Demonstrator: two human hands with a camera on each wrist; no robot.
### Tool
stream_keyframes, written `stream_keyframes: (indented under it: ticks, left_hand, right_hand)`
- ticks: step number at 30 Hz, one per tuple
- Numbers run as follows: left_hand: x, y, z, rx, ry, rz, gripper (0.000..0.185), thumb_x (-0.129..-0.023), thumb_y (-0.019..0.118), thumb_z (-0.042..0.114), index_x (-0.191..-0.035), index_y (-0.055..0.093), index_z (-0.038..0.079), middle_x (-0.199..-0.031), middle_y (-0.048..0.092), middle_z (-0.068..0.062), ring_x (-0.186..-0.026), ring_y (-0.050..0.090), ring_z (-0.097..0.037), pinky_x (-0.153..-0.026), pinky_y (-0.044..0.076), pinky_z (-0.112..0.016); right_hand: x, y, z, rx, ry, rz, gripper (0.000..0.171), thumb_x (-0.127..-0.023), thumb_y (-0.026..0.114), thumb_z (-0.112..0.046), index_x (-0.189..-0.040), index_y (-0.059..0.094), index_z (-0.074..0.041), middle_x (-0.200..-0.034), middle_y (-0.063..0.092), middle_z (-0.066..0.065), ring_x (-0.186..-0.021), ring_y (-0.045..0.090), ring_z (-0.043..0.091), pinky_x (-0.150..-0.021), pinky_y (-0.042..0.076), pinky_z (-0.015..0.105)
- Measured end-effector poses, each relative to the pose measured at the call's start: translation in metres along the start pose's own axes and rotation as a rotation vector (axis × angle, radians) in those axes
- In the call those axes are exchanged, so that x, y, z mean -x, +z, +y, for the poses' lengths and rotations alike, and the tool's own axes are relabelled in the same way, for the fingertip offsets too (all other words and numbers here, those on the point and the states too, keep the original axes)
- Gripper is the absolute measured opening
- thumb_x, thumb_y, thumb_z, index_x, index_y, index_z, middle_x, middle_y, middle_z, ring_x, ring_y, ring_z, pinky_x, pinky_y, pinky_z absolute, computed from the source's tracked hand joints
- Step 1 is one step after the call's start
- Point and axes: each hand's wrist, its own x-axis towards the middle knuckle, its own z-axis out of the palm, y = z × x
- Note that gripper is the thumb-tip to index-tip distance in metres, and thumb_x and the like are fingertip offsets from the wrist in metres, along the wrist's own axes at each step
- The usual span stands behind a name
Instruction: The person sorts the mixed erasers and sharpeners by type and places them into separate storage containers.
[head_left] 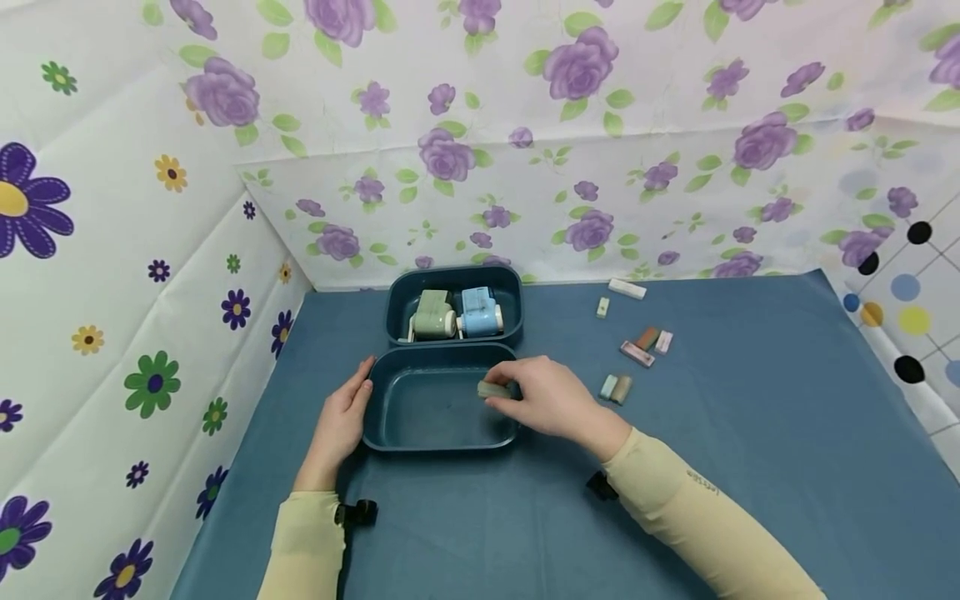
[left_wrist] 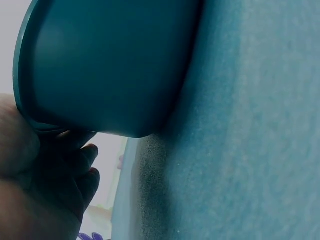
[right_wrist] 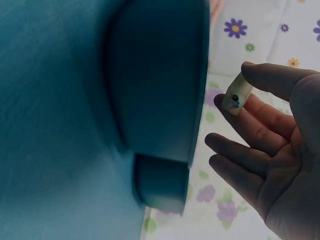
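Observation:
My right hand (head_left: 551,396) pinches a small pale green eraser (head_left: 492,390) between thumb and fingers, over the right part of a dark teal tray (head_left: 442,451). In the right wrist view the eraser (right_wrist: 236,97) shows a small dark and teal print on one end. My left hand (head_left: 339,421) rests against the outside of the tray's left end, thumb beside the rim. In the left wrist view, fingertips (left_wrist: 91,151) show beyond the wall of the tray (left_wrist: 110,65). The inside of this tray shows bare floor apart from the part behind my right hand.
Behind stands a second teal tray (head_left: 393,304) with a green crank pencil sharpener (head_left: 433,315) and a blue one (head_left: 480,312). Several small erasers lie on the blue cloth at right, among them a white one (head_left: 627,288) and a brown one (head_left: 648,337). Flowered sheets surround the table.

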Motion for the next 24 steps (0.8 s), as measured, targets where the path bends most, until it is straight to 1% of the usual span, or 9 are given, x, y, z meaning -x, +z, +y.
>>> stream_keyframes:
  ticks: [2, 5, 9, 12, 17, 19, 24]
  left_hand:
    - [0.001, 0.000, -0.001, -0.001, 0.000, 0.002, 0.053, -0.119, 0.038, 0.024, -0.168, 0.033, 0.005, -0.171, 0.031, -0.021, -0.160, 0.025, -0.038, -0.129, 0.022, -0.060]
    - [0.001, 0.000, -0.002, -0.005, -0.002, 0.008, 0.052, -0.119, 0.039, 0.022, -0.168, 0.033, 0.005, -0.171, 0.031, -0.021, -0.160, 0.025, -0.038, -0.129, 0.022, -0.060]
    - [0.002, 0.000, -0.003, -0.005, -0.001, 0.015, 0.052, -0.119, 0.039, 0.022, -0.168, 0.033, 0.005, -0.171, 0.032, -0.020, -0.160, 0.026, -0.037, -0.129, 0.022, -0.060]
    - [0.002, 0.000, -0.004, -0.003, 0.004, 0.017, 0.052, -0.120, 0.038, 0.023, -0.168, 0.033, 0.005, -0.171, 0.032, -0.020, -0.160, 0.027, -0.038, -0.129, 0.023, -0.059]
    - [0.003, 0.000, -0.004, -0.013, 0.008, 0.015, 0.053, -0.119, 0.039, 0.027, -0.168, 0.034, 0.005, -0.171, 0.031, -0.022, -0.160, 0.025, -0.038, -0.129, 0.022, -0.060]
    - [0.002, 0.000, -0.004, -0.024, 0.020, 0.019, 0.053, -0.119, 0.040, 0.027, -0.167, 0.036, 0.004, -0.171, 0.031, -0.023, -0.160, 0.024, -0.037, -0.130, 0.020, -0.059]
    - [0.000, 0.000, -0.002, -0.088, 0.098, 0.026, 0.051, -0.119, 0.042, 0.021, -0.163, 0.039, -0.003, -0.170, 0.034, -0.021, -0.162, 0.018, -0.040, -0.132, 0.011, -0.058]
  right_hand:
    - [-0.002, 0.006, -0.001, 0.012, -0.013, -0.008, 0.025, -0.101, 0.079, -0.031, -0.123, 0.078, -0.020, -0.109, 0.077, -0.006, -0.077, 0.065, 0.000, -0.065, 0.054, 0.026]
    - [-0.005, 0.013, -0.003, 0.026, -0.037, -0.021, 0.025, -0.101, 0.079, -0.031, -0.122, 0.078, -0.020, -0.109, 0.077, -0.006, -0.082, 0.068, 0.004, -0.069, 0.056, 0.027]
    - [-0.011, 0.021, -0.007, 0.033, -0.058, -0.051, 0.024, -0.101, 0.079, -0.031, -0.122, 0.078, -0.020, -0.109, 0.077, -0.006, -0.084, 0.069, 0.007, -0.071, 0.058, 0.028]
    - [-0.017, 0.026, -0.009, 0.047, -0.064, -0.074, 0.023, -0.102, 0.078, -0.031, -0.123, 0.078, -0.020, -0.109, 0.077, -0.005, -0.085, 0.069, 0.008, -0.072, 0.059, 0.028]
    - [-0.032, 0.033, -0.012, 0.078, -0.071, -0.120, 0.026, -0.103, 0.077, -0.032, -0.126, 0.078, -0.021, -0.113, 0.078, -0.005, -0.093, 0.071, 0.009, -0.080, 0.060, 0.029]
    - [-0.038, 0.037, -0.014, 0.103, -0.075, -0.137, 0.027, -0.103, 0.077, -0.032, -0.127, 0.078, -0.021, -0.114, 0.078, -0.005, -0.095, 0.071, 0.009, -0.082, 0.060, 0.029]
    - [-0.055, 0.045, -0.020, 0.200, -0.096, -0.177, 0.027, -0.103, 0.076, -0.034, -0.127, 0.078, -0.022, -0.114, 0.077, -0.006, -0.095, 0.071, 0.011, -0.081, 0.060, 0.029]
